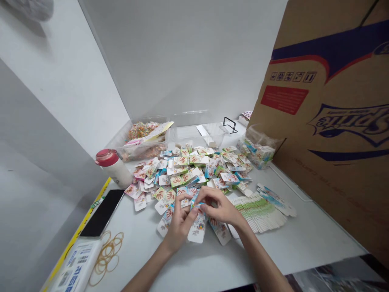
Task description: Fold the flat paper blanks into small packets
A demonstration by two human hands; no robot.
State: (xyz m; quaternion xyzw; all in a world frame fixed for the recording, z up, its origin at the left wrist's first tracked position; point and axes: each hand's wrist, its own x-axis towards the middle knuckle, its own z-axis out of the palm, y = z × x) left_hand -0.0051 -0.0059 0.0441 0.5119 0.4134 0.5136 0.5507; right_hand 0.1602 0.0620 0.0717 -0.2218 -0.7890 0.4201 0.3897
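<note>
Between my two hands is a small printed paper box point(196, 232), blue and white, its white flap pointing toward me. My left hand point(180, 221) pinches its left side with thumb and fingers. From the right, my right hand point(219, 206) bends over its top end, fingertips closed there and partly hiding it. Just beyond my hands spreads a heap of similar small boxes point(182, 170) in green, blue and pink, many with white flaps sticking out. To the right of my right hand, a fanned row of flat green-and-white boxes point(258, 213) lies on the table.
A red-lidded bottle point(112, 168), a black phone point(102, 213) and rubber bands point(106, 253) are on the left. Behind the heap stand a plastic bin of colourful small pieces point(142, 132) and a transparent tray point(188, 132). A bag of boxes point(259, 150) sits beside a large cardboard carton point(328, 134).
</note>
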